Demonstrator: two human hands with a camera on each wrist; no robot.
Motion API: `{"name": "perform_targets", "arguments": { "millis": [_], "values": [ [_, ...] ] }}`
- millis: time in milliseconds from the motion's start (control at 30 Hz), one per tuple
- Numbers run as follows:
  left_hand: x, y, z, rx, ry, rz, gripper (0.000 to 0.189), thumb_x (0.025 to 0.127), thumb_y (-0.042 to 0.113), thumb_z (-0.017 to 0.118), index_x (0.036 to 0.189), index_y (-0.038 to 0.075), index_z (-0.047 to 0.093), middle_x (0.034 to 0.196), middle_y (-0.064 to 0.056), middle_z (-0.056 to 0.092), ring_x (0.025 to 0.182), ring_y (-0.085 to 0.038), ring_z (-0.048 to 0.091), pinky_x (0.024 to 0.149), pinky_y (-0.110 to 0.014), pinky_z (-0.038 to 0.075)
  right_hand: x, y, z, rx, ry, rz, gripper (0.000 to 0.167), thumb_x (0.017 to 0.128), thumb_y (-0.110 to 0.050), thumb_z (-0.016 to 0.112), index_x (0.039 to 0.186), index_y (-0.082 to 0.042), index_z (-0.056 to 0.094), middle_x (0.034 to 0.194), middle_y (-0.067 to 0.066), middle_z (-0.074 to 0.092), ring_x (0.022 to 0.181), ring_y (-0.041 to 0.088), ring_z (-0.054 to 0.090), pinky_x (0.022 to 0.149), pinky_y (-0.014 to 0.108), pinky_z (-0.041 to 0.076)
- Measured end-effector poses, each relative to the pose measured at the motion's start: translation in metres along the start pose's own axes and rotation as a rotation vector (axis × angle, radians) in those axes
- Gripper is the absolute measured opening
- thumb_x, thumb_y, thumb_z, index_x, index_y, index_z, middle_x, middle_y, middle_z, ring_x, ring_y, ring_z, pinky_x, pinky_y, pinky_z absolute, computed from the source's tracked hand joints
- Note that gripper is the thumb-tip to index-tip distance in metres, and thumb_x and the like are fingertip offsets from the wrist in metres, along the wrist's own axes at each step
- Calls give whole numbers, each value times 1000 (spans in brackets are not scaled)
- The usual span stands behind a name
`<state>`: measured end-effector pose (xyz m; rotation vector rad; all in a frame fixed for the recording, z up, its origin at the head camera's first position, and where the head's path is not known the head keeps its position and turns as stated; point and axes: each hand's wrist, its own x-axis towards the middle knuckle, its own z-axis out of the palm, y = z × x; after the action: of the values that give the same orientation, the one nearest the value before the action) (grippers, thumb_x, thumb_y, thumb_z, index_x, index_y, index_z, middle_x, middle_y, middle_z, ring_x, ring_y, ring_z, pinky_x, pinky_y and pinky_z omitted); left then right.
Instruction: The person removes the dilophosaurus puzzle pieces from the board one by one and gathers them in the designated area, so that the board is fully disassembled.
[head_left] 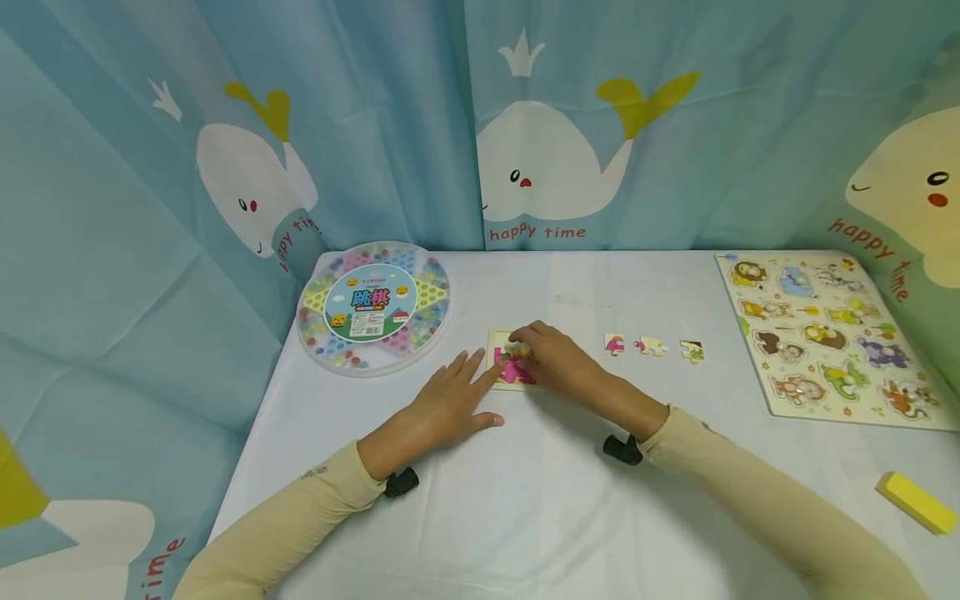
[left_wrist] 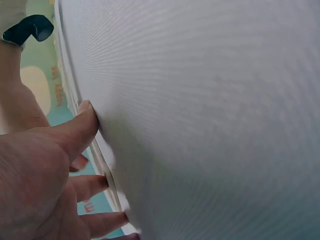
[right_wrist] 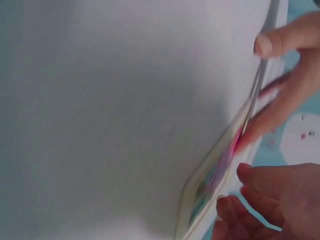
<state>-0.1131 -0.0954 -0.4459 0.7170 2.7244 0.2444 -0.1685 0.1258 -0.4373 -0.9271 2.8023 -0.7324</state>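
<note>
One spread left hand [head_left: 444, 408] touches the puzzle [head_left: 516, 372] toward the counter's [head_left: 480, 517] far edge; right hand [head_left: 558, 360], grip unclear, seems mid-fitting, needing alignment next.

A pale-rimmed puzzle board [head_left: 492, 346], partly pink inside, lies flat left of three loose pieces [head_left: 651, 346].

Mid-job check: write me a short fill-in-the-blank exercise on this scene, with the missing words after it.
1. Exactly ____ loose puzzle pieces lie in a row between the puzzle tray and the animal board.
2. Of the left hand and the right hand, the one nearer the loose puzzle pieces is the ____ one.
3. The rectangular block is coloured ____.
4. In the head view, the round game board lies to the (left/right) ____ of the puzzle tray.

Missing words: three; right; yellow; left.
</note>
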Motion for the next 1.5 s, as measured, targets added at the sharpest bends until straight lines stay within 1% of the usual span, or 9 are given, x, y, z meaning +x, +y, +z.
{"name": "perform_targets", "arguments": {
  "millis": [167,333,500,700,833,1000,1133,1300,1500],
  "values": [
    [1,-1,1,19,1,-8,83,102,61,59,168,19,31,175,-17,20,160,-42,22,125,-59,30,6,-11,11,-13,-12,-48,40,95,2,74,134,4,63,125,20,67,115,33,66,104,47,55],
    [0,-1,0,14,3,-6,82,103,61,58,168,18,31,175,-18,21,160,-43,23,124,-60,31,8,-17,13,-31,-18,-28,39,95,2,74,132,5,63,124,20,66,114,33,65,103,46,56],
    [-6,-1,0,9,10,-3,80,103,59,58,167,17,33,174,-18,24,159,-44,25,122,-61,33,10,-20,13,-70,-28,-29,36,96,0,74,130,5,63,122,20,66,112,32,65,100,43,57],
    [-14,-1,1,14,13,13,79,104,57,59,167,17,33,173,-18,27,157,-44,29,120,-62,37,10,-17,13,-89,-39,-30,35,96,2,73,129,4,62,121,20,64,110,31,64,99,42,57],
    [-18,-1,2,19,17,24,79,104,56,59,167,16,34,172,-18,28,157,-44,31,120,-61,38,9,-16,12,-78,-58,-28,37,95,2,74,131,3,61,122,20,63,108,30,63,99,42,57],
    [-18,0,0,17,15,27,78,104,55,60,166,16,35,172,-18,29,156,-45,31,119,-62,38,10,-14,11,-63,-64,-44,37,95,2,73,130,4,62,121,19,63,104,29,62,97,42,57],
    [-17,0,-1,13,10,28,78,104,55,60,167,16,35,172,-18,28,157,-44,30,119,-62,37,10,-13,10,-53,-60,-72,38,95,3,74,130,5,62,121,20,62,101,29,61,95,42,57],
    [-17,0,0,5,10,27,78,104,55,60,167,16,34,173,-18,27,157,-44,30,119,-62,37,11,-9,9,-24,-63,-110,39,95,3,75,132,6,62,121,21,59,102,29,62,95,41,58],
    [-17,-1,0,0,15,27,78,104,55,60,167,16,34,173,-18,28,157,-44,30,119,-63,38,10,-7,7,32,-71,-103,36,95,3,75,128,4,62,121,22,57,99,28,62,91,41,58]
  ]
}}
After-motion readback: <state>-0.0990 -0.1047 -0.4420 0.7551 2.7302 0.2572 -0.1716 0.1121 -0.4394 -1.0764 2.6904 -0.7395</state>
